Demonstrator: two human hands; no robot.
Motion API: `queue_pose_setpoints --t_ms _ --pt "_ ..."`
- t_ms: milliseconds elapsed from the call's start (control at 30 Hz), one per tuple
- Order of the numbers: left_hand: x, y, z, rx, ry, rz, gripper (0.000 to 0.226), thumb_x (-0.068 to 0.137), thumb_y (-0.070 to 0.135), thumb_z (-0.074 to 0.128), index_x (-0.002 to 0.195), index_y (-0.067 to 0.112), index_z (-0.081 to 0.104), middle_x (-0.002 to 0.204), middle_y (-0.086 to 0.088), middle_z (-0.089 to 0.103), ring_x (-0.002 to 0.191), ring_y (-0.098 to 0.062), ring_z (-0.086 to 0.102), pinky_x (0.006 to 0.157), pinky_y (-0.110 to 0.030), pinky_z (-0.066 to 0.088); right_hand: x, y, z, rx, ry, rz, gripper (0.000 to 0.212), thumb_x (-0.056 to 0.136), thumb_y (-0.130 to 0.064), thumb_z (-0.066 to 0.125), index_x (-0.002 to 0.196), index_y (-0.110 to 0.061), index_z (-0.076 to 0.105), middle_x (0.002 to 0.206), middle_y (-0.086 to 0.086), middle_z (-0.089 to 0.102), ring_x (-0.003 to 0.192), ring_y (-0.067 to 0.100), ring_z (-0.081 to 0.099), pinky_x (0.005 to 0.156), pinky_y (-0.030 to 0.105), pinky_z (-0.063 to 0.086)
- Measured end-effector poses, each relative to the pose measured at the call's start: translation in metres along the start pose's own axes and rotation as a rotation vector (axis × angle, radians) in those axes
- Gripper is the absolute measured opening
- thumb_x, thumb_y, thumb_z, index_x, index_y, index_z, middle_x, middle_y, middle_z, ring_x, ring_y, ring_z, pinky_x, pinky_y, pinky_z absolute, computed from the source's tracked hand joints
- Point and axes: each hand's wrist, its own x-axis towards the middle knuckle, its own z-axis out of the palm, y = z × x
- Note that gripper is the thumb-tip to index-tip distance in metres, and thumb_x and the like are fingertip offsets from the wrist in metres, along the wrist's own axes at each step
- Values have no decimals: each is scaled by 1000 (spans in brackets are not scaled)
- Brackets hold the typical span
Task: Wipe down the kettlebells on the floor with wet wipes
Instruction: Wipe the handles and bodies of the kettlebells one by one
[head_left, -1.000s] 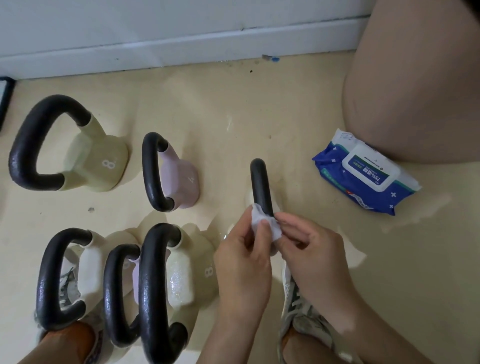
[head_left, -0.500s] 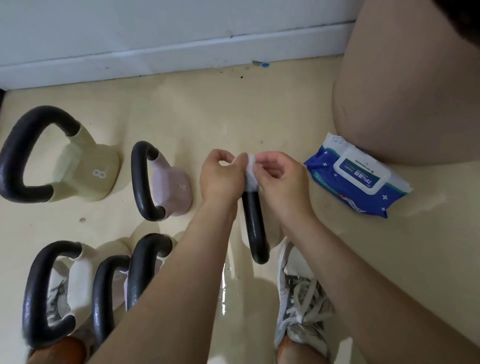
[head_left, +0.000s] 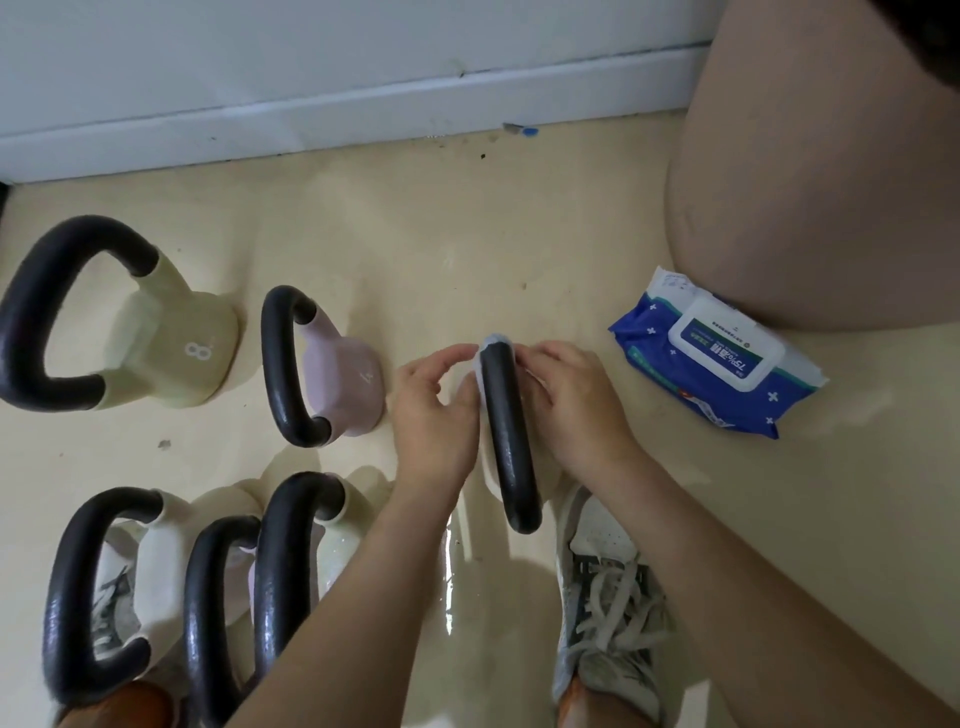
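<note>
A kettlebell (head_left: 511, 452) stands on the floor (head_left: 467, 234) in the middle, just in front of a grey and white shoe (head_left: 608, 613). Its black handle points away from the person. Most of its pale body is hidden under the hands. A white wipe (head_left: 493, 345) is wrapped over the far end of the handle. The left hand (head_left: 434, 415) is on the left side of the handle and the right hand (head_left: 576, 410) is on the right side. Both hands have curled fingers and pinch the wipe against the handle. A blue pack of wipes (head_left: 717, 364) lies on the floor to the right with its lid closed, apart from the hands. To the left stand a pink kettlebell (head_left: 343, 384) with a 4 and a green kettlebell (head_left: 171, 348) with an 8. Three more kettlebells (head_left: 161, 561) stand close together at the bottom left. The floor below the hands looks wet and shiny
</note>
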Motion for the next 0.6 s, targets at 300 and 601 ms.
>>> queue_pose_setpoints --t_ms 300,601 --pt "17 0 3 254 -199 173 9 81 32 73 89 27 72 70 6 68 62 -6 57 66 -23 50 -1 -14 -2 216 128 146 6 88 -13 62 93 -12 66 87 2 67 81 15 64 80 38 55" --pt "17 25 -8 281 -214 353 28 88 19 66 68 37 64 52 27 57 54 8 49 54 -8 32 13 -22 -20 -86 12 -114 11 88 -11 61 96 -12 67 88 4 65 81 19 60 78 38 53"
